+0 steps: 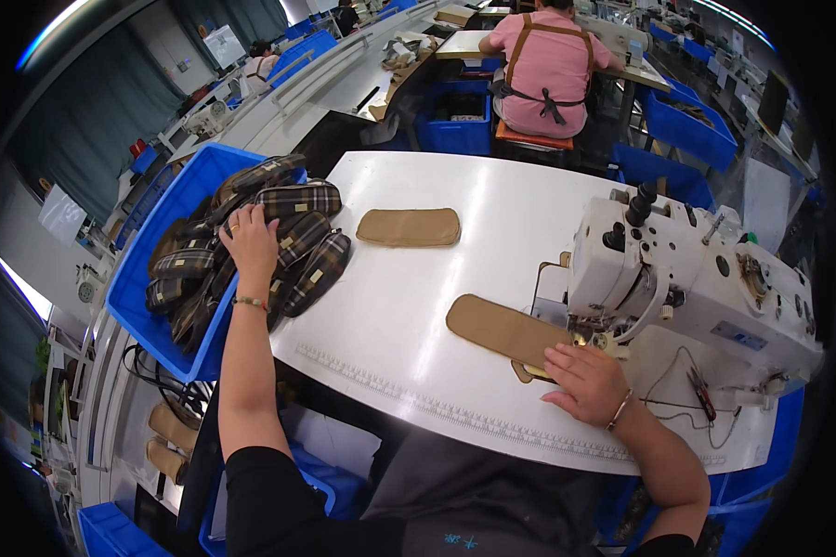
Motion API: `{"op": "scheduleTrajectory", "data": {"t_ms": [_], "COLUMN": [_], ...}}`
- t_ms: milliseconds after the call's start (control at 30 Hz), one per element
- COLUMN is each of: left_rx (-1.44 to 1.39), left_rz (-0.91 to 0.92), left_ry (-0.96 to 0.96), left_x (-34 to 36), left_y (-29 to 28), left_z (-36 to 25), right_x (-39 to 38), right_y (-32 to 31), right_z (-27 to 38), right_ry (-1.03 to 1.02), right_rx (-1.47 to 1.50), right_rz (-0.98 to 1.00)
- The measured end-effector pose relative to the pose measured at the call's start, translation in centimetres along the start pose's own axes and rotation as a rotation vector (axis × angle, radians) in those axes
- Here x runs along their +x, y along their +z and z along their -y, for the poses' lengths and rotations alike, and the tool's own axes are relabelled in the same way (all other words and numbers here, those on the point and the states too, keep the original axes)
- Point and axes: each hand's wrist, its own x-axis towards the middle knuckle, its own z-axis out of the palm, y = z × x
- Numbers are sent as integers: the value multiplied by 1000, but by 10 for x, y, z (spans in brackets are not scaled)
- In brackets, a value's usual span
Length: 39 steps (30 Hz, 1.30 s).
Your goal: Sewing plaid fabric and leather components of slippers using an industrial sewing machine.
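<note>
At the left, my left hand (250,243) rests on a pile of dark plaid fabric pouches (299,199) with small pale tags. Its fingers are spread over the pile; the fingertips are partly hidden among the pouches. The pile fills a blue bin (172,345) and spills over onto the white table. My right hand (585,381) lies open and flat on the right end of a tan oblong fabric panel (497,325), thumb apart. That end of the panel lies beside the needle area of a white sewing machine (641,260). A second tan panel (408,227) lies farther back on the table.
Black-and-red thread snips (701,395) and a loose cord lie right of my right hand. A printed ruler strip (455,415) runs along the table's near edge. More tan pieces (169,436) sit low at the left. Ahead, a person in pink (548,74) sits at another table.
</note>
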Motion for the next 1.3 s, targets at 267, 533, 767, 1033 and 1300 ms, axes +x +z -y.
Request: {"op": "scheduleTrajectory", "data": {"t_ms": [267, 533, 767, 1033, 1300], "left_rx": [50, -113, -1290, -1799, -1940], "left_rz": [65, -249, 150, 907, 1627], "left_ry": [-18, 2, 14, -2, 100], "left_x": [41, 40, -16, -155, -182], "left_y": [2, -56, -154, -177, -192], "left_z": [-5, 7, -44, -146, -194], "right_x": [-1, 0, 7, 0, -7], "right_y": [1, -1, -11, -18, -14], "right_z": [1, 2, 11, 33, 27], "right_ry": [-3, -10, -61, 678, 693], "right_rx": [11, 5, 110, 1441, 1770], "right_rz": [28, 7, -90, 114, 158]}}
